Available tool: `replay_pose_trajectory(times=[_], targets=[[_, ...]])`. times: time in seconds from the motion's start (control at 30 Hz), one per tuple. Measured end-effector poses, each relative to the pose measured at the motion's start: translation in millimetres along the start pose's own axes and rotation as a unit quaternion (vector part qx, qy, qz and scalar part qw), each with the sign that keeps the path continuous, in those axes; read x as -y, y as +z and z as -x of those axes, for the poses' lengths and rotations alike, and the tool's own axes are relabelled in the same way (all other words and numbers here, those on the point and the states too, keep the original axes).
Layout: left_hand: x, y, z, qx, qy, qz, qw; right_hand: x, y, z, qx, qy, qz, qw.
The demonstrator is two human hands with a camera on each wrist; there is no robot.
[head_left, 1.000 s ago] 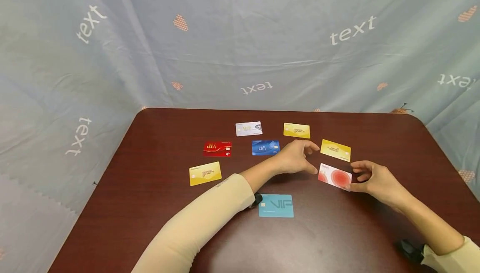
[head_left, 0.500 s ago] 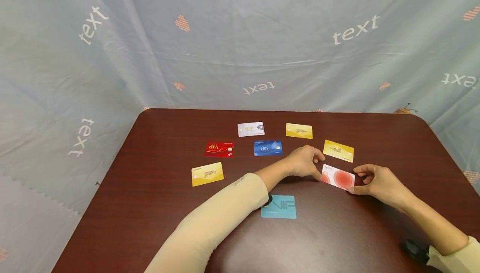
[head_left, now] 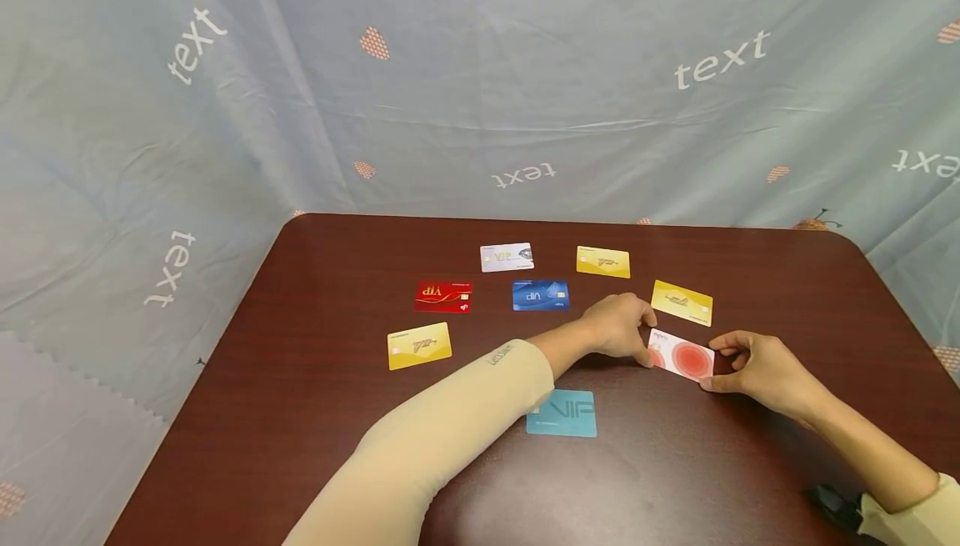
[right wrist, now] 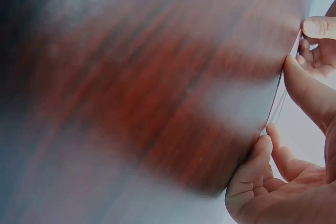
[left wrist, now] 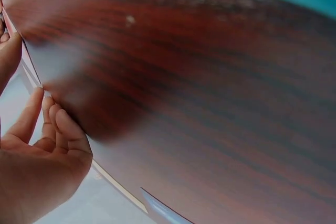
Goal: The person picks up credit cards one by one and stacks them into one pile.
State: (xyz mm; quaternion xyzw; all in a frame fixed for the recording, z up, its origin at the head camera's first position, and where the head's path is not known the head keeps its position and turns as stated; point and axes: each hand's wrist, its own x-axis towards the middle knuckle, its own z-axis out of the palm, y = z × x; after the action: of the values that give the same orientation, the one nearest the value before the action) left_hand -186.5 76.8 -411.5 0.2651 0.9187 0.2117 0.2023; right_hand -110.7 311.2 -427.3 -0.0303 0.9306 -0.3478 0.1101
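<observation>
A white plastic card with red circles (head_left: 682,355) lies on the dark wooden table, right of centre. My left hand (head_left: 618,327) holds its left end, thumb at the near corner and a finger at the far one. At the opposite end, my right hand (head_left: 763,373) grips it the same way, other fingers curled in. In the left wrist view, the left hand (left wrist: 44,166) shows with the card edge-on between thumb and fingertip. The right wrist view has the right hand (right wrist: 283,182) at the card's thin edge. A yellow card (head_left: 682,303) lies just beyond the white one.
Several other cards are spread out: yellow (head_left: 603,262), silver (head_left: 507,257), blue (head_left: 541,296), red (head_left: 444,297) and another yellow (head_left: 419,346). A teal VIP card (head_left: 570,414) is partly covered by the left sleeve (head_left: 450,438). Grey-blue printed cloth (head_left: 480,87) hangs behind the table.
My left hand has moved right to the white card's left end and taken hold of it. The right hand stays at the other end. The whole view has shifted slightly.
</observation>
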Motion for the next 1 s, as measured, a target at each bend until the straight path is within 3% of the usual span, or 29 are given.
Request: replay_pose_trajectory(times=[1.0], targets=[[-9.7,1.7,-0.1,-0.004,-0.011,-0.008,0.9999,2.6,1.8,-1.0,-0.001,-0.007,0.0,1.0]])
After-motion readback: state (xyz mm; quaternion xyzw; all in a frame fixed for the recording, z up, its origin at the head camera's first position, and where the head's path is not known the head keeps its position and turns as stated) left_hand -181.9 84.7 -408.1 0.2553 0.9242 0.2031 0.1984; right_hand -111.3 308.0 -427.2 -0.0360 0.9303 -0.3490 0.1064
